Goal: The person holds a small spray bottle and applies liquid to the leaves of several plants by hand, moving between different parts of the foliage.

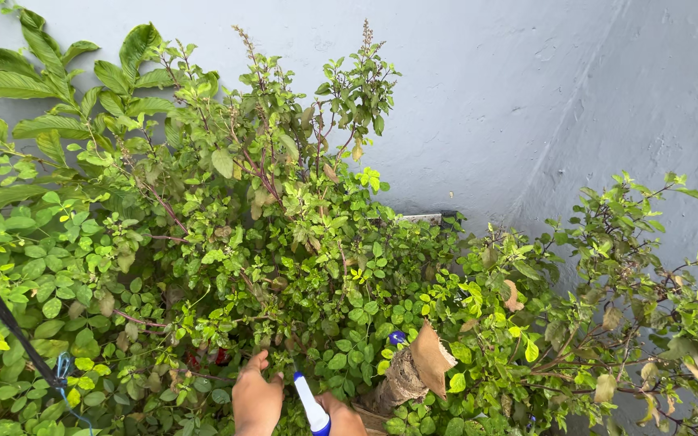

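the left hand (256,400) is pushing into the leaves (228,266), fingers spread wide to part them. the right hand (341,420) is gripping a blue-and-white tool (311,406) (handle only visible), angled up beside the left fingers toward the stems.

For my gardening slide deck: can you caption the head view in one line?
Two bare hands, left hand and right hand, reach into dense green leafy shrubs, a blue-and-white tool handle between them.
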